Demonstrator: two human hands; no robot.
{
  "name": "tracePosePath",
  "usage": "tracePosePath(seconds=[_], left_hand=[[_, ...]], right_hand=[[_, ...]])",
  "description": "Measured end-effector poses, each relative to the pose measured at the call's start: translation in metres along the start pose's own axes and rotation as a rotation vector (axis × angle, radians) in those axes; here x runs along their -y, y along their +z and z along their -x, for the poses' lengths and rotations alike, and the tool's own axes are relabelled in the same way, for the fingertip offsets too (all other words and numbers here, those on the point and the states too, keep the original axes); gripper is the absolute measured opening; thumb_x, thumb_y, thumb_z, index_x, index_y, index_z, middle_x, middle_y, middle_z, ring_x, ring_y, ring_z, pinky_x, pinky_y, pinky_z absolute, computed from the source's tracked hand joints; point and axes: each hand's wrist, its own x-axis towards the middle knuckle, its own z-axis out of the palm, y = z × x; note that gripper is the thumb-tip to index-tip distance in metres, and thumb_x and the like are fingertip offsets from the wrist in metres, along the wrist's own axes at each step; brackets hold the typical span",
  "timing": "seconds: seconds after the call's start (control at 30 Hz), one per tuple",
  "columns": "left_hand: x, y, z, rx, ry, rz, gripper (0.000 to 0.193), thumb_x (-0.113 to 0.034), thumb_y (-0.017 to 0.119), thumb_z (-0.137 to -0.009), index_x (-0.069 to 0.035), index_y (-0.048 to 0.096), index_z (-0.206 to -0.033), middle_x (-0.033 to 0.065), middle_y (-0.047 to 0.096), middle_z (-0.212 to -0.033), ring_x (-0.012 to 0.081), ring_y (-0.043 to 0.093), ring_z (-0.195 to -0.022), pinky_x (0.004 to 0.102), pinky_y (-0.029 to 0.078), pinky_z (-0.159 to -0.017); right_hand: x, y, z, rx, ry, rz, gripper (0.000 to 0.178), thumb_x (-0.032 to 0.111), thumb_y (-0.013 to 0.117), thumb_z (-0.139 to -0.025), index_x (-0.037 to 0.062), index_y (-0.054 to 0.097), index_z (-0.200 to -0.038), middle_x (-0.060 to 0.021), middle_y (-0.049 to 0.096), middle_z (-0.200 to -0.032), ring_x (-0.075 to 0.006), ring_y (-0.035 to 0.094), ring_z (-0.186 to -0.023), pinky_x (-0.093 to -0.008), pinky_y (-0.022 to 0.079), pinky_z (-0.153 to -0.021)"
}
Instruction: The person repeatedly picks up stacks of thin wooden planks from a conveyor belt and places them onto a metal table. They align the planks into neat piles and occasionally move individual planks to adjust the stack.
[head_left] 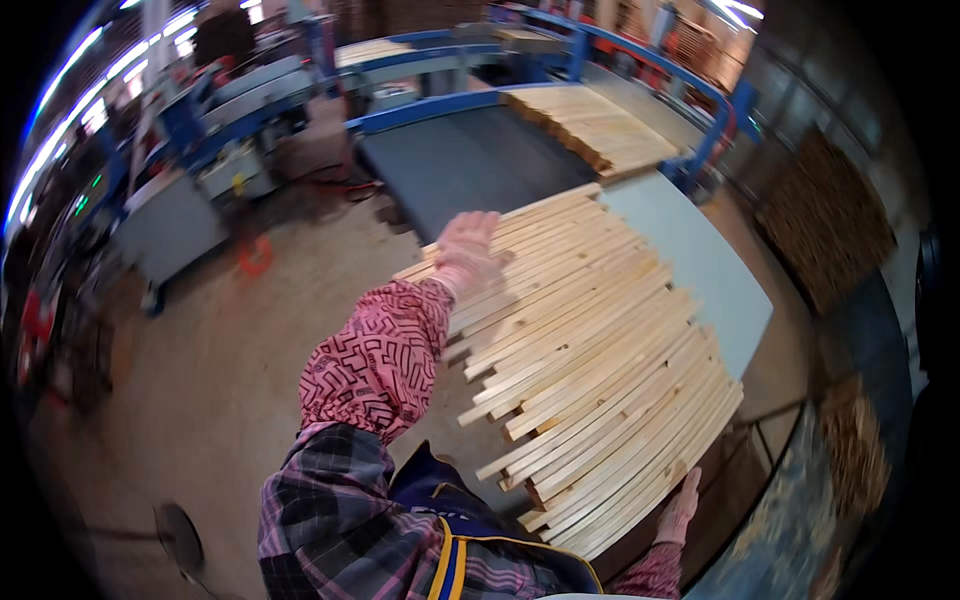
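Plaid sleeve [325, 500] leads to the left hand [468, 245], open-fingered over the strips' [590, 350] far side, while the right hand [678, 512], fingers extended, flanks their near edge, probably to keep them together.

Long white strip lights [62, 75] line the upper left; below them, a grey box-shaped metal cabinet [172, 235] stands on dull brownish floor [215, 380]; blue metal framework [579, 52] crosses the top.

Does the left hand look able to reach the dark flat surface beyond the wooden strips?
Probably yes: the left hand is open at the far edge of the wooden strips, the dark flat surface begins just past it, and nothing visible blocks the way.
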Motion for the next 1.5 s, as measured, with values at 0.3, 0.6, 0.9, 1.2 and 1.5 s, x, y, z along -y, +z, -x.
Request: tracePosePath(seconds=[0.3,0.6,0.9,1.2,1.5], left_hand=[[-0.031,-0.006,0.218,-0.2,-0.216,0.137,0.076,-0.05,0.067,-0.079,-0.015,0.045,-0.143,0.0133,0.041,-0.15,0.0329,0.031,-0.142,0.0431,0.028,-0.117],[0.031,-0.06,0.248,-0.259,-0.304,0.065,0.081,-0.049,0.068,-0.081,-0.015,0.037,-0.148,0.0122,0.039,-0.151,0.0296,0.03,-0.143,0.041,0.024,-0.118],[0.112,-0.08,0.159,0.178,-0.264,0.037,0.104,-0.054,0.074,-0.076,-0.018,0.018,-0.156,0.0104,0.016,-0.163,0.0293,0.015,-0.15,0.0414,0.021,-0.121],[0.123,-0.072,0.027,0.515,0.152,-0.196,0.132,-0.046,0.085,-0.056,-0.014,0.008,-0.158,0.0228,0.011,-0.162,0.0389,0.022,-0.147,0.0429,0.035,-0.114],[0.123,-0.069,0.014,0.672,0.179,0.041,0.108,-0.025,0.082,-0.06,-0.01,0.022,-0.149,0.0289,0.039,-0.143,0.0408,0.053,-0.125,0.0443,0.053,-0.094]], right_hand=[[-0.017,-0.02,-0.012,0.423,-0.362,0.046,0.061,0.042,0.051,-0.101,-0.0057,0.05,-0.139,-0.0133,0.058,-0.134,-0.0209,0.055,-0.119,-0.0306,0.039,-0.106],[-0.027,0.02,-0.024,0.181,-0.402,0.014,0.065,0.032,0.057,-0.099,-0.0045,0.036,-0.148,-0.0187,0.052,-0.138,-0.0257,0.054,-0.119,-0.0328,0.041,-0.102],[-0.026,0.012,-0.039,0.169,-0.305,0.237,0.069,0.038,0.058,-0.097,-0.0005,0.035,-0.149,-0.0217,0.064,-0.121,-0.0283,0.063,-0.109,-0.036,0.048,-0.095],[0.024,0.043,0.001,-0.126,-0.224,0.985,0.076,0.066,0.039,-0.094,-0.002,0.067,-0.112,-0.0273,0.066,-0.112,-0.0437,0.06,-0.109,-0.0466,0.046,-0.091],[0.025,0.061,0.02,0.048,-0.082,0.361,0.067,0.054,0.045,-0.096,-0.0059,0.062,-0.121,-0.0232,0.067,-0.112,-0.0334,0.065,-0.096,-0.0423,0.051,-0.087]])
